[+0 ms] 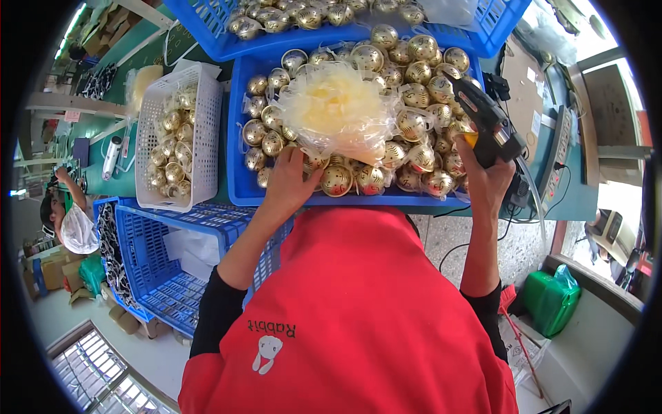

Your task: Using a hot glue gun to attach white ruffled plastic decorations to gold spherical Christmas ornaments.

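My left hand (290,181) is at the front edge of a blue crate (238,176), its fingers curled at a shiny gold ball (316,161) with dark printed markings. Parts of that ball are covered by the fingers. In my right hand (488,183) is a black gun-shaped tool (483,114), held over the crate's right side with its narrow end toward the far left. An orange part shows by the grip. Many similar gold balls (414,124), some with clear plastic loops, fill the crate. On top of them lies a bundle of clear plastic bags (338,110).
Another blue crate (207,31) with gold balls stands at the back. A white perforated basket (148,148) of balls is on the left, above an opened blue crate (148,269). Cables and a power strip (557,155) lie at right. Another person (72,224) is far left.
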The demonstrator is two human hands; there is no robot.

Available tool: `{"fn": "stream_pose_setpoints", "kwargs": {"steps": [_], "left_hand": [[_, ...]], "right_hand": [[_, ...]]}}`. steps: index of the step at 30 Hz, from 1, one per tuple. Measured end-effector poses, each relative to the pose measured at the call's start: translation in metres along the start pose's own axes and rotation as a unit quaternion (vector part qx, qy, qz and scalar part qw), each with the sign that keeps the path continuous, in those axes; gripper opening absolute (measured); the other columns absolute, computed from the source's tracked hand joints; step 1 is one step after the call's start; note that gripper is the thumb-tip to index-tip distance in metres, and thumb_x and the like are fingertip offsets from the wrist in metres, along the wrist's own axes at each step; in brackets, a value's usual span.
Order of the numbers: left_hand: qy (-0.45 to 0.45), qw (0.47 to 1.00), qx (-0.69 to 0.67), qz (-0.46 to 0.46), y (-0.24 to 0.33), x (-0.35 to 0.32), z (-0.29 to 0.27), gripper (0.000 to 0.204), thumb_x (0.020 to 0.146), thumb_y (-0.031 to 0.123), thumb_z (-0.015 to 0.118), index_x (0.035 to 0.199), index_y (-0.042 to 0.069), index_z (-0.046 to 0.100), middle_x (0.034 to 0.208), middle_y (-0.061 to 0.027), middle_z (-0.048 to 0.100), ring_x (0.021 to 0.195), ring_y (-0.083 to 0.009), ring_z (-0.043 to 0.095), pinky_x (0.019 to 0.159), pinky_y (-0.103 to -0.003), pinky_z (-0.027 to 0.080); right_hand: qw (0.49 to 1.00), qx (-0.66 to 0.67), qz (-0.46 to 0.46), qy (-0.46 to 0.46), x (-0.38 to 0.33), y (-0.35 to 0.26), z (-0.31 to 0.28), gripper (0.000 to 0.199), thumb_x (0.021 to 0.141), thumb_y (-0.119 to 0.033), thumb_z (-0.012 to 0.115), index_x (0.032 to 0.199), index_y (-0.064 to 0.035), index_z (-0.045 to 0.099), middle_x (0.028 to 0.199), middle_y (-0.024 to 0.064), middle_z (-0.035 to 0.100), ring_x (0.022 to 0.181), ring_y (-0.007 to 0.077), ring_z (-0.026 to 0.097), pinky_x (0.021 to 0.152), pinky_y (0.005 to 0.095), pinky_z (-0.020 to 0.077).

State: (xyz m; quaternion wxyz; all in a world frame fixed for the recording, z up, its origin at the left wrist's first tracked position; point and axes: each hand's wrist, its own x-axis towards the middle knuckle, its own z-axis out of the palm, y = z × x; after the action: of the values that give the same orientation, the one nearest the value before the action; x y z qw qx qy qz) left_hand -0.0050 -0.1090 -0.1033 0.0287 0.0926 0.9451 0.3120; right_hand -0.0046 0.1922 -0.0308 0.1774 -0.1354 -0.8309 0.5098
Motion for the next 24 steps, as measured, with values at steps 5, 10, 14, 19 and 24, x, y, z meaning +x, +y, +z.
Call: {"fn": "stream_pose_setpoints", "kwargs": {"steps": [5, 10, 14, 19, 24], "left_hand": [[-0.007, 1.0, -0.016, 0.02, 0.001, 0.01, 0.0, 0.04, 0.07, 0.021, 0.065, 0.104, 0.003, 0.053, 0.11, -0.0213, 0.046, 0.095, -0.037, 0.053, 0.078, -0.043, 0.045], [-0.049, 0.999, 0.017, 0.008, -0.003, 0.008, -0.016, 0.05, 0.068, 0.019, 0.068, 0.113, 0.003, 0.051, 0.105, -0.0148, 0.054, 0.091, -0.0339, 0.057, 0.076, -0.039, 0.048], [0.052, 0.994, -0.072, -0.069, -0.014, -0.011, -0.05, 0.052, 0.072, 0.016, 0.067, 0.118, 0.003, 0.047, 0.106, -0.0134, 0.056, 0.091, -0.0289, 0.06, 0.074, -0.035, 0.05], [-0.01, 0.723, -0.685, -0.087, 0.056, -0.022, -0.083, 0.051, 0.082, 0.008, 0.056, 0.128, 0.002, 0.035, 0.11, -0.0151, 0.054, 0.098, -0.028, 0.059, 0.075, -0.034, 0.051], [-0.148, 0.65, -0.74, -0.091, 0.091, -0.004, -0.059, 0.049, 0.086, 0.015, 0.052, 0.129, 0.0, 0.034, 0.111, -0.0149, 0.054, 0.098, -0.0276, 0.059, 0.076, -0.034, 0.051]], "right_hand": [[0.996, 0.087, -0.016, -0.018, -0.004, -0.003, 0.0, 0.031, 0.071, -0.006, 0.071, 0.1, -0.0022, 0.061, 0.07, 0.0019, 0.061, 0.052, 0.0043, 0.051, 0.045, 0.017, 0.0396], [0.989, 0.13, 0.019, -0.064, -0.001, -0.01, 0.007, 0.029, 0.073, -0.005, 0.068, 0.1, -0.0018, 0.059, 0.071, 0.0059, 0.061, 0.052, 0.0062, 0.054, 0.044, 0.0174, 0.0395], [0.968, 0.215, 0.066, -0.11, -0.001, -0.026, 0.003, 0.03, 0.075, -0.002, 0.064, 0.104, -0.001, 0.057, 0.069, 0.0084, 0.06, 0.05, 0.0096, 0.054, 0.046, 0.0193, 0.0401], [0.948, 0.277, 0.082, -0.13, -0.007, -0.042, 0.003, 0.032, 0.073, 0.002, 0.061, 0.105, -0.0008, 0.056, 0.068, 0.0086, 0.059, 0.049, 0.0106, 0.053, 0.046, 0.0208, 0.0405], [0.942, 0.28, 0.075, -0.168, -0.016, -0.058, 0.016, 0.034, 0.071, 0.003, 0.064, 0.104, 0.0015, 0.056, 0.068, 0.0063, 0.059, 0.05, 0.0086, 0.051, 0.045, 0.0196, 0.0377]]}}
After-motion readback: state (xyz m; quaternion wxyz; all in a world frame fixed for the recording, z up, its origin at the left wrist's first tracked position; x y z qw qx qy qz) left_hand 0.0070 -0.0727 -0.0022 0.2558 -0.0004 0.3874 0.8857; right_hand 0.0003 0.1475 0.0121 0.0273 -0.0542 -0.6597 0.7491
